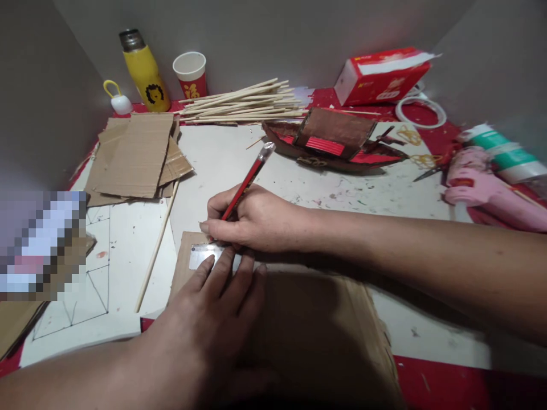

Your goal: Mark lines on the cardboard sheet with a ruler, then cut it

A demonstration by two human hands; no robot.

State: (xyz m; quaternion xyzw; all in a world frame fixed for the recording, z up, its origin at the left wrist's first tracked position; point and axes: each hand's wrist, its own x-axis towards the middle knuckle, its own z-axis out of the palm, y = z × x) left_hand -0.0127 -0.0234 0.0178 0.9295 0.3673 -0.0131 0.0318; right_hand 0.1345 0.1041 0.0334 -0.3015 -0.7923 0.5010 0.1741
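The right hand [256, 219] clamps its fingers on a red pencil [244, 187], butt slanting up rightward, tip apparently at a ruler [200, 258]; the left hand [224, 296], fingers slightly spread, presses that crosswise onto cardboard [307, 330].

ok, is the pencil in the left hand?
No, the right hand grips the pencil, while the left hand rests with fingers spread over the ruler on the cardboard.

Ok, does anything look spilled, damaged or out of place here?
Two minor things: the yellow bottle looks uncapped, steel neck bare and white cap beside it; smears like stray paint mark the white sheet in front of the model boat. The pencil and ruler look normal.
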